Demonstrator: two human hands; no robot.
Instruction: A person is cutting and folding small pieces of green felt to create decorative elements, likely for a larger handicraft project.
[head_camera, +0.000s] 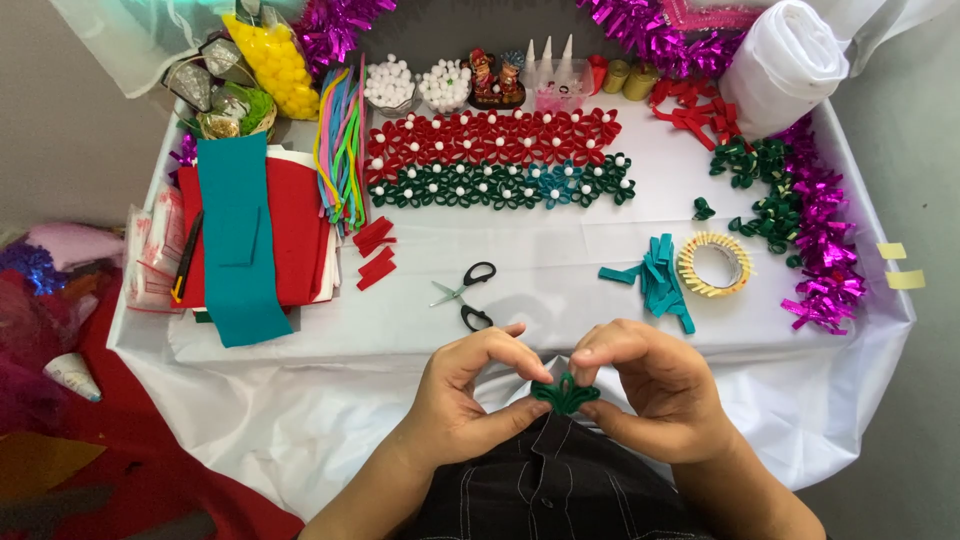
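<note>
At the far left lie flat felt sheets (240, 235) — teal over red, soft and matte — with a bundle of bright foam strips (340, 150) beside them. Scissors (465, 295) rest open on the white cloth (540, 260), near the rows of red and green looped flowers (495, 160) with white pompom centres. Near the table edge, the left hand (465, 395) and right hand (645, 390) both pinch a small dark-green looped felt flower (565, 393) between thumb and fingertips. The springy loops could pop open if either pinch slackens. Right of it lie teal strips (660, 280), a tape roll (714, 264) and crinkly purple tinsel (825, 250).
</note>
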